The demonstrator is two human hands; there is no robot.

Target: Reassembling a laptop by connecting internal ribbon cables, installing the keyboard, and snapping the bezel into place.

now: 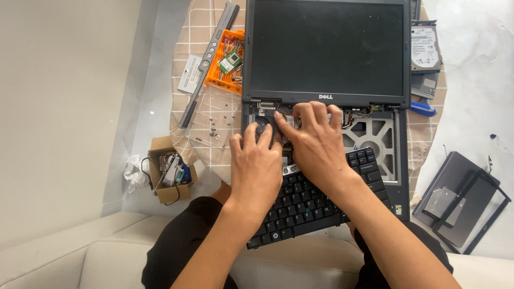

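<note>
We had both hands down in the opened black laptop (326, 107), which sat on a round surface (187, 136) under a checked cloth. Our left hand (257, 166) lay flat with fingers spread, its fingertips (251, 130) resting by the round fan (262, 127) in the laptop's exposed upper left corner. Our right hand (316, 142) sat just beside it, touching it, fingers bent and pressing into the bared innards below the hinge; whether it pinched anything we could not tell. The loosened keyboard (316, 200) lay tilted across the laptop's base, under our wrists. To the left sat an orange tool case (227, 61), a clear tray of small screws (214, 120) and a long grey trim strip (206, 64). A cardboard box of bits (168, 174) stood on the floor to the left. A hard drive (425, 48) lay to the right of the dark screen.
</note>
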